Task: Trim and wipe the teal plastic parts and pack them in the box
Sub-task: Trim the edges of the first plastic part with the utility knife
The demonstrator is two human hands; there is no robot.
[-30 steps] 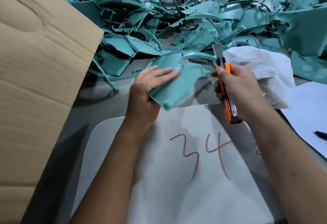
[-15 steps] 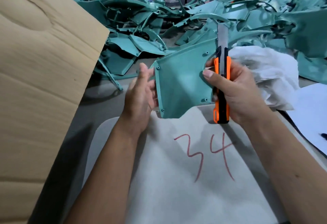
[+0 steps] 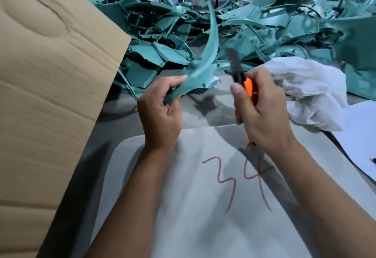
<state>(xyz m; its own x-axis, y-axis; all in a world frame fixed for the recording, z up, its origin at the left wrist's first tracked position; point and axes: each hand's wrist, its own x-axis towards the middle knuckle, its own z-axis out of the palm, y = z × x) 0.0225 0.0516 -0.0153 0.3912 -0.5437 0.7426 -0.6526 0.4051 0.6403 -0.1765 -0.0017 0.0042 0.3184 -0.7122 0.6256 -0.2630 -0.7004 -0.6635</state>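
A: What takes up most of the view?
B: A cardboard box flap (image 3: 50,86) on the left, and a heap of teal parts (image 3: 254,25) across the back of the tabletop (image 3: 203,113).
A: Then?
B: A grey pad (image 3: 193,217) marked 34, and a white cloth (image 3: 309,92) on the right.
A: The hands?
B: The left hand (image 3: 160,113) pinches a curved teal part (image 3: 203,62), its fingers curled round the lower end. The right hand (image 3: 264,113) grips an orange knife (image 3: 244,80), blade up, just beside that part.
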